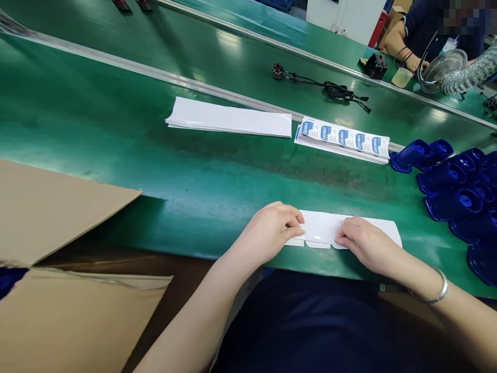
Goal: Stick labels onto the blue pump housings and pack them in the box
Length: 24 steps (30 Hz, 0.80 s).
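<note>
A white paper strip [320, 226] lies near the front edge of the green table. Its lower edge is folded or layered, with separate rounded tabs showing below it. The fingertips of my left hand [272, 230] are closed on the strip's left part. My right hand [365, 241] has its thumb and fingers pinched together at the lower edge, right of the middle. What lies under my curled fingers is hidden. Farther back are a stack of blank white strips [233, 118] and a stack of sheets printed with blue labels [345, 138].
Several dark blue plastic parts [452, 202] stand at the right. A black cable with a plug [337, 90] lies on the middle belt. Open cardboard flaps [58, 207] are at the left. Across the table, a person's arm [399, 44] is beside a flexible duct [473, 72].
</note>
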Tool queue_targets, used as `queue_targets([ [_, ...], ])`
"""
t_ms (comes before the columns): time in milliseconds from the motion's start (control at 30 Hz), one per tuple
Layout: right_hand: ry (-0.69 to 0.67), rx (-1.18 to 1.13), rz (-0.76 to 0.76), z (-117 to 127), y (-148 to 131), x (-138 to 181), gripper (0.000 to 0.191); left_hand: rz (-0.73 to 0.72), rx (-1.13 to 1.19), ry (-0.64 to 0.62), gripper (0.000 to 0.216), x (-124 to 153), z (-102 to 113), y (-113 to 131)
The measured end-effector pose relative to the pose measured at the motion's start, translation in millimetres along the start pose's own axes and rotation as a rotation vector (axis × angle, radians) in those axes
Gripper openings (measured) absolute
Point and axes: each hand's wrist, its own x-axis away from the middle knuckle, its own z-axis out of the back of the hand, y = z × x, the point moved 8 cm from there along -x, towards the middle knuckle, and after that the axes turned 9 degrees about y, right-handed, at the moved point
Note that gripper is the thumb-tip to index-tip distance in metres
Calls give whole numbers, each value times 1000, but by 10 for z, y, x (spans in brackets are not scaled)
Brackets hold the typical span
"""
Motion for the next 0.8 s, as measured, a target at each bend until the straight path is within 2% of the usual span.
queue_targets([
  [133, 44, 35, 109, 99, -40, 152, 10, -46, -5, 8, 24, 63, 117, -56],
  [233, 63, 76, 151, 150, -10, 273, 14, -48, -26, -9, 26, 102, 205, -112],
  [333, 59, 35, 145, 172, 64, 288, 19, -32, -33, -17, 28, 100, 245, -159],
  [500, -37, -19, 100, 137, 164, 150, 18, -47, -35, -34, 30, 58, 209, -203],
  [600, -42, -7, 56, 150, 199, 88, 18, -60, -28, -20, 31, 41, 212, -216],
  [800, -50, -51, 84, 204, 189, 201, 12, -77, -13, 3, 32, 49, 230, -233],
])
